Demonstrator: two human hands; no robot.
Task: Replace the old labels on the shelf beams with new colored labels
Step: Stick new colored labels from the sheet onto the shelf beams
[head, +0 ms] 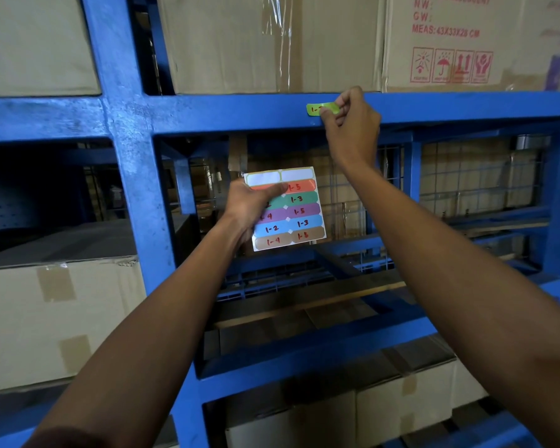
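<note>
Step in hand: label on the beam. Right hand (353, 121) pinches the right end of a small lime-green rounded sticker label (319, 109) marked in red, lying on the face of the blue painted steel shelf beam (207, 113). Being pressed on or peeled off: cannot tell.

Left hand (249, 205) grips a glossy white backing sheet of coloured labels (296, 218), thumb across the orange row; top row blank.

Next, by my judgement: smooth it flat if applying. Beam paint looks scuffed.

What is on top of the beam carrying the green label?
Two cardboard boxes sit on the blue beam. The right hand covers the green label's right end.
</note>
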